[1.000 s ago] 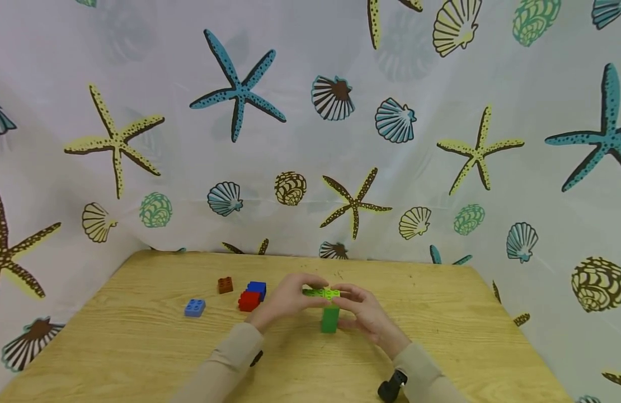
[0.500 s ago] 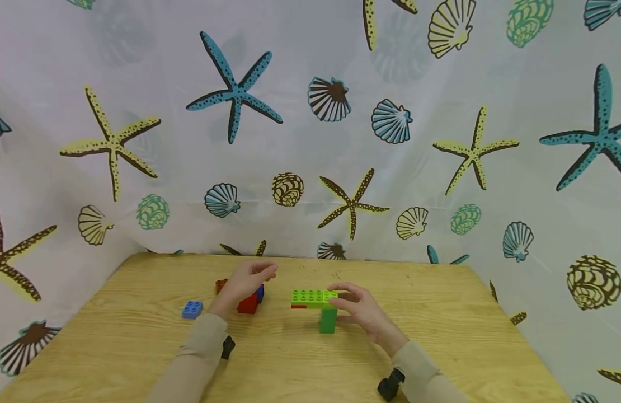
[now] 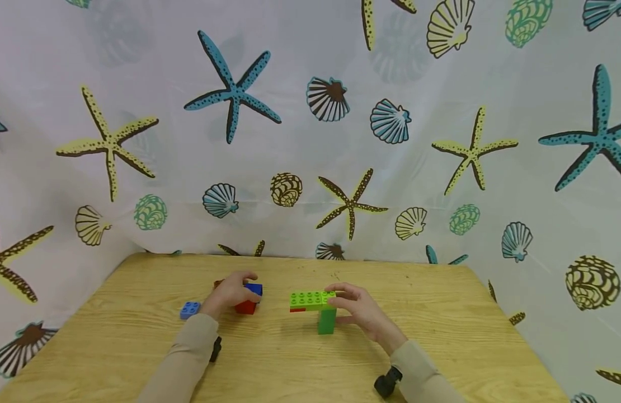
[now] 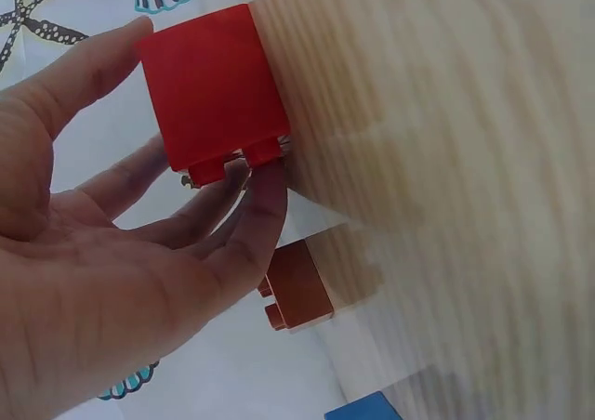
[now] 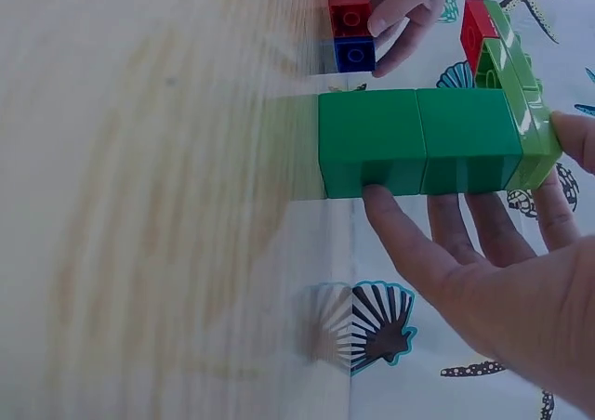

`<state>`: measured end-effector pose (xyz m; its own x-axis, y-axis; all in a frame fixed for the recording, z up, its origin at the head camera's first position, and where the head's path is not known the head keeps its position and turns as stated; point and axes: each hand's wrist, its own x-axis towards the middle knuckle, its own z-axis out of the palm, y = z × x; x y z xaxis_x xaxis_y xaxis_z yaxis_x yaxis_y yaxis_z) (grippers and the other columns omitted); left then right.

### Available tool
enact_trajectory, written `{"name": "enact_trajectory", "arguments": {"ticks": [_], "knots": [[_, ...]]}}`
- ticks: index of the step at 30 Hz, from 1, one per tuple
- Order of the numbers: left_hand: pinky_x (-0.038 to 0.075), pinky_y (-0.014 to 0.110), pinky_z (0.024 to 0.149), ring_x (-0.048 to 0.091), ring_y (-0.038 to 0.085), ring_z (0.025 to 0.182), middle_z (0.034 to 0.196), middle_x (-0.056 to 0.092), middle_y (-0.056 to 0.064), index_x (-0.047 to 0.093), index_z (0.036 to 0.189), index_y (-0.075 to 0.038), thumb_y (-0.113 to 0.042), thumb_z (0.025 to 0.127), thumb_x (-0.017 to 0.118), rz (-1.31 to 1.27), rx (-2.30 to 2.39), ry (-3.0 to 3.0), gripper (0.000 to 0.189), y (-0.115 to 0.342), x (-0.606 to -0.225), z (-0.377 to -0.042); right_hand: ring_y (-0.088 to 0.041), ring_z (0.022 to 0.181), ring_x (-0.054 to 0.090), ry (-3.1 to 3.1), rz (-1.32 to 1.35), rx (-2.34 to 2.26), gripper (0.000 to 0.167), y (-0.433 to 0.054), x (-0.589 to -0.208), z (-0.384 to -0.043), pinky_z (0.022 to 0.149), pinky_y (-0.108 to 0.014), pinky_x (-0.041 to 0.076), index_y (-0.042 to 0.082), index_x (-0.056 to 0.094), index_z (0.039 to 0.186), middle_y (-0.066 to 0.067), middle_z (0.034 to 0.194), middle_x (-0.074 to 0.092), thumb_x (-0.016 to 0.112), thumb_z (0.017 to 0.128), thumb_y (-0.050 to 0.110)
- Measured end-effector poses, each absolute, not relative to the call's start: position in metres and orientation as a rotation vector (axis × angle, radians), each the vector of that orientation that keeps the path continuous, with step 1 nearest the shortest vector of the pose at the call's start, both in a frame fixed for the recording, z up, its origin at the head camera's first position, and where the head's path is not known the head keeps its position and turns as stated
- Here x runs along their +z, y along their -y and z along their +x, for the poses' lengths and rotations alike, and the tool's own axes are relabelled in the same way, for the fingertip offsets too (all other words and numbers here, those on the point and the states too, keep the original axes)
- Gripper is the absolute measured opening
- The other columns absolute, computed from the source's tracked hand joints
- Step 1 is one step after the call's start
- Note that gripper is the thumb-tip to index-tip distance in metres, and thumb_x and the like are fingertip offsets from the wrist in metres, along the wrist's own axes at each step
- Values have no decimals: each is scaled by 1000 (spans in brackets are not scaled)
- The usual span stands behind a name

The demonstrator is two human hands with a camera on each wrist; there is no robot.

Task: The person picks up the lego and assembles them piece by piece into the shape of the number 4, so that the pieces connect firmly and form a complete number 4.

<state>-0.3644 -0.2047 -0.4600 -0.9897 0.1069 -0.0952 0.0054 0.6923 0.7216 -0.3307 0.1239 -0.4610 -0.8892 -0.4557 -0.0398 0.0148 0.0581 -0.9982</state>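
My right hand (image 3: 363,313) holds a toy-brick tower standing on the table, thumb at its top and fingers along its side. The tower has two stacked green bricks (image 5: 418,141) under a lime-green layer (image 3: 306,300) that juts out left. A red brick (image 5: 474,32) is attached beneath the overhang's far end. My left hand (image 3: 229,292) grips a red brick (image 4: 214,81) and a blue brick (image 3: 255,289) lying side by side on the table. Its thumb is at the edge and its fingers curl round the stud side.
A reddish-brown brick (image 4: 299,285) lies just beyond the left hand, partly covered by it in the head view. A light-blue brick (image 3: 190,309) sits further left on the wooden table (image 3: 290,369). Behind hangs a shell-patterned cloth (image 3: 290,140).
My left hand has let go of the lime-green top, moved left and come down round the red and blue bricks. The right hand stays on the tower.
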Motion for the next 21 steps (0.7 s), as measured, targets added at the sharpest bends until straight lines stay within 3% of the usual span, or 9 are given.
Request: {"name": "enact_trajectory", "arguments": {"ticks": [12,21], "knots": [[49,54,94,55,40,114,134,53,27,60,128,-1,-7,80,69,187,957,-2860,49,196,-456,-365,-17,106,63,-2008,-475,-1881,49,-123,-459,-327,92,-48,54,7,55,134,-15,131,59,72,90,20],[48,54,96,55,37,111,135,53,26,64,126,-6,0,80,72,186,900,-2858,47,191,-455,-368,-17,107,62,-1980,-460,-1926,53,-122,-462,-326,94,-48,53,4,51,138,-15,133,57,70,91,17]]}}
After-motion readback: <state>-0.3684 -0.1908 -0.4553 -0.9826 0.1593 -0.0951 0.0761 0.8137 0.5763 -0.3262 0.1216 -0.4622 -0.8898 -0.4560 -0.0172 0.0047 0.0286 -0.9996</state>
